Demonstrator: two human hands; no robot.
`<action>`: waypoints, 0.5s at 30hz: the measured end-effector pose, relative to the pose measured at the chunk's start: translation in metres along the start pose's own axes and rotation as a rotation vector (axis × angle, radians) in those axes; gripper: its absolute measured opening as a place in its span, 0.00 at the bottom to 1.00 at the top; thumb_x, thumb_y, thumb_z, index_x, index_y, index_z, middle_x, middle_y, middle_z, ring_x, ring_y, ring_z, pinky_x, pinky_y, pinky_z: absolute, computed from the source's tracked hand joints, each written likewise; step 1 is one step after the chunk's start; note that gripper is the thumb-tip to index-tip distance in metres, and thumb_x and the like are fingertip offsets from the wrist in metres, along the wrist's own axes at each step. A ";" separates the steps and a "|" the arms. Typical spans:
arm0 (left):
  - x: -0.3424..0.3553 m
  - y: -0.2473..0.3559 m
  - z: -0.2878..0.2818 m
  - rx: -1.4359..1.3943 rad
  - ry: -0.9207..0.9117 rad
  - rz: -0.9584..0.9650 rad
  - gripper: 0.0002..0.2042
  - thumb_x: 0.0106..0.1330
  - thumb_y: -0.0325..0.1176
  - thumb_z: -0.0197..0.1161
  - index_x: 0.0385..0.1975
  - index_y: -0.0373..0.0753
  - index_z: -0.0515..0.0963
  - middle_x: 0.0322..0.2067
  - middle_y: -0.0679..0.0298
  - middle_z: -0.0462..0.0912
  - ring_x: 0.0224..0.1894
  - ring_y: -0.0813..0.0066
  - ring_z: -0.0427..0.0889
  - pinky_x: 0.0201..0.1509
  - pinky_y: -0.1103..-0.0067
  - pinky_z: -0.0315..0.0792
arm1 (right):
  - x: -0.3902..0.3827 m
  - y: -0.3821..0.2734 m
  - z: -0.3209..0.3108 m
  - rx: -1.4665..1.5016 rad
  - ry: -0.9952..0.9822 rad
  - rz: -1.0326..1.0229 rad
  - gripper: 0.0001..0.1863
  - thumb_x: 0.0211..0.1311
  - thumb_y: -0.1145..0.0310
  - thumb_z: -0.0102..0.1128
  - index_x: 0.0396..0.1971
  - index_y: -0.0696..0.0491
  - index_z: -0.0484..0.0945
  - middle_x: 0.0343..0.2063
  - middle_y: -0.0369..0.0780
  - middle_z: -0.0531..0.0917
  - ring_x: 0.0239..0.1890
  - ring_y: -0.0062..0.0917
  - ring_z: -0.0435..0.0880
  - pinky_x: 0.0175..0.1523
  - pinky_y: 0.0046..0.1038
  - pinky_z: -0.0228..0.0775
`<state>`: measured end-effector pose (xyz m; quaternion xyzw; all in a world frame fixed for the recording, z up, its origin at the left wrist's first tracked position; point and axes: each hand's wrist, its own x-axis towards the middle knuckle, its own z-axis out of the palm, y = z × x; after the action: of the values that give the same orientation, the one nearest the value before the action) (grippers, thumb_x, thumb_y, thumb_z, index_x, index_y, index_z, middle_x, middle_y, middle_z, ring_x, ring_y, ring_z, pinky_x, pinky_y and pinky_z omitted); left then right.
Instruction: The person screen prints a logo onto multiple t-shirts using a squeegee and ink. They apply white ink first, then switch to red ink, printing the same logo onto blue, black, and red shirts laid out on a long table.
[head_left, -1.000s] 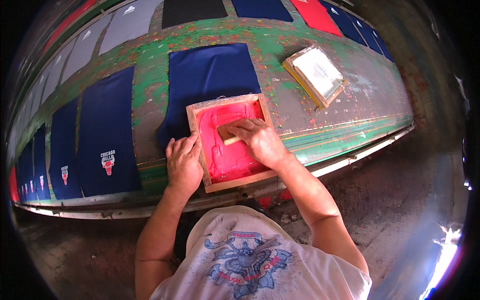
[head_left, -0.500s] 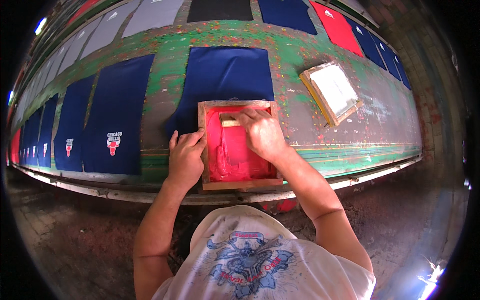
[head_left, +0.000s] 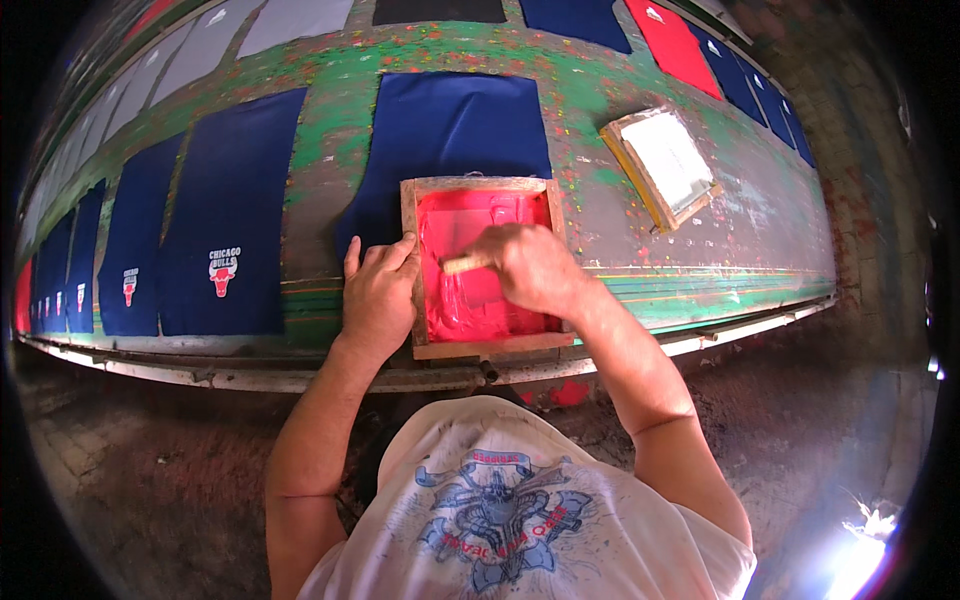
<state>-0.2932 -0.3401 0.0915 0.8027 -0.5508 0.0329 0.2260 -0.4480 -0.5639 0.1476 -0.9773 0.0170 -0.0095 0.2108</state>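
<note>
A wooden-framed printing screen (head_left: 487, 351) full of red ink lies on the near end of a navy fabric panel (head_left: 460, 125). My left hand (head_left: 382, 290) is at the frame's left rail, gripping it with some fingers while another sticks out away from it. My right hand (head_left: 540, 268) is closed around a squeegee (head_left: 466, 264) with a pale wooden handle, inside the screen. The squeegee's blade is hard to make out against the red ink (head_left: 450, 220). Whatever lies beneath the screen is hidden.
A second wooden-framed screen (head_left: 664, 160) with a white mesh rests to the right on the paint-spotted green table (head_left: 330, 190). Printed navy panels (head_left: 235, 200) line the left. Grey, black, navy and red panels (head_left: 675, 45) run along the far side. A metal rail (head_left: 250, 378) follows the near edge.
My right hand has drawn the squeegee toward me through the red ink, and its handle has tilted. My left hand stays at the frame. The whole view has shifted slightly.
</note>
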 end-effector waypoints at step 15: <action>0.002 -0.002 -0.002 0.008 -0.010 0.035 0.13 0.74 0.25 0.64 0.52 0.34 0.90 0.61 0.62 0.89 0.59 0.62 0.85 0.84 0.45 0.61 | -0.030 0.018 -0.009 -0.064 0.153 0.107 0.30 0.52 0.86 0.59 0.55 0.51 0.90 0.50 0.48 0.91 0.56 0.48 0.89 0.58 0.46 0.85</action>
<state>-0.2903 -0.3408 0.0936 0.7941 -0.5657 0.0349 0.2194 -0.4789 -0.5827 0.1484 -0.9777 0.0855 -0.0722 0.1779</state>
